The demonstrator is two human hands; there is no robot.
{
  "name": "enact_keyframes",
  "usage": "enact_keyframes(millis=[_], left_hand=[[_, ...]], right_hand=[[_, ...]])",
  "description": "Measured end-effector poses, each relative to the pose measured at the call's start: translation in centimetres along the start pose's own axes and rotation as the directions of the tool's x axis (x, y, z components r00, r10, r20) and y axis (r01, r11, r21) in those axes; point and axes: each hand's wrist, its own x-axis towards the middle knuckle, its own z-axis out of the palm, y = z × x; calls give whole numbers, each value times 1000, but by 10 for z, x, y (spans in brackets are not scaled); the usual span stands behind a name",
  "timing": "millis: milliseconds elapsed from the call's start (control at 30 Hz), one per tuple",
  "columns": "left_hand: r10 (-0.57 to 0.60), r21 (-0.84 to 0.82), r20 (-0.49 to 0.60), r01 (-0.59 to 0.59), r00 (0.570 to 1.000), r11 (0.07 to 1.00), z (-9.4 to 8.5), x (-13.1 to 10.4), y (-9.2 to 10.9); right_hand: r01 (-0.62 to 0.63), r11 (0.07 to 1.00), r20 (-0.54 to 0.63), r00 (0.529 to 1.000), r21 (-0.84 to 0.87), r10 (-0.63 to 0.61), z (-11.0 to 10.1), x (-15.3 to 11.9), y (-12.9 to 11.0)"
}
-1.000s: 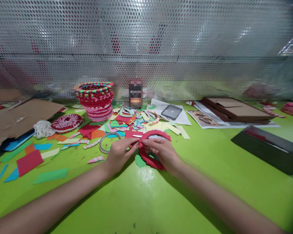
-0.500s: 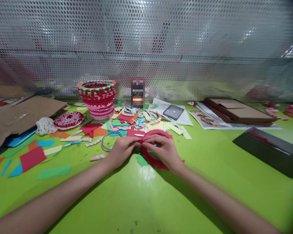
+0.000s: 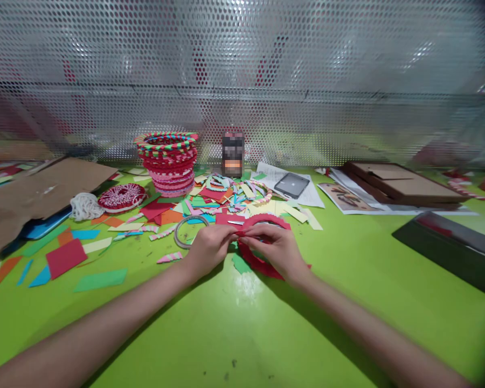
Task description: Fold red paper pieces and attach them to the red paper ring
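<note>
My left hand is closed in a pinch on a small red piece of paper, whose exact shape the fingers hide. Its fingertips meet those of my right hand, also pinching at the same red spot. Beneath and behind my right hand lies a red scalloped-edged ring, partly covered by the hand. A green paper scrap shows under the ring's left side. Just beyond the fingertips are a red paper piece and a thin metal blade. A grey ring rests beside my left hand.
A stack of coloured wrapped rings stands behind, left of a pixelated phone-like device. Colourful paper scraps cover the left and middle. A tablet, a brown tray and a dark box lie rightward.
The whole view has shifted slightly, so everything appears a little farther right. Both hands keep their pinch on the red paper, with only slight finger movement.
</note>
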Motion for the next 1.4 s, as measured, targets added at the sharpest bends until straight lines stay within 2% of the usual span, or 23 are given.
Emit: enact_keyframes(millis=[100, 200, 267, 367, 467, 533, 600, 700, 867, 967, 1033, 1067, 1133, 1233, 1300, 1400], left_hand=[[5, 7, -8, -5, 1000, 1000, 0, -1, 0], [-18, -20, 13, 18, 1000, 1000, -1, 1, 2], [-46, -56, 28, 48, 999, 997, -2, 3, 5], [-90, -164, 59, 98, 994, 981, -4, 4, 14], [-149, -316, 78, 166, 986, 934, -7, 1, 26], [-225, -319, 57, 231, 973, 919, -9, -3, 34], [-247, -303, 69, 256, 967, 918, -13, -7, 41], [-213, -269, 72, 224, 974, 937, -19, -14, 51], [-79, -216, 52, 89, 995, 972, -31, -25, 63], [17, -166, 59, -7, 998, 986, -38, -31, 69], [50, -144, 68, -40, 996, 989, -41, -32, 71], [59, -139, 76, -48, 995, 989, -42, -32, 71], [82, -133, 109, -67, 991, 989, -43, -30, 67], [149, -85, 230, -133, 962, 988, -45, -22, 55], [147, 52, 277, -168, 950, 984, -46, -15, 44], [76, 285, 307, -168, 949, 944, -45, -5, 26]], right_hand=[[-78, 997, 38, 996, 16, 78, -2, 0, 0], [-93, 996, 51, 994, -15, 93, -5, -1, -4], [-55, 997, 41, 998, -48, 57, -8, -2, -7], [69, 984, 65, 996, -167, -59, -11, -6, -11], [191, 917, 143, 978, -349, -149, -10, -15, -11], [213, 870, 153, 975, -444, -161, -8, -22, -9], [227, 822, 169, 972, -522, -162, -4, -31, -8], [362, 722, 257, 932, -590, -257, 2, -43, -9], [631, 528, 377, 770, -569, -514, 11, -62, -25], [694, 467, 418, 711, -548, -566, 15, -70, -39], [714, 440, 445, 690, -544, -571, 17, -73, -44], [718, 444, 452, 688, -537, -567, 18, -74, -43], [695, 494, 440, 716, -523, -541, 17, -74, -39], [607, 576, 405, 794, -547, -453, 12, -68, -27], [557, 602, 385, 831, -572, -402, 3, -60, -23], [436, 617, 267, 898, -655, -351, -15, -44, -26]])
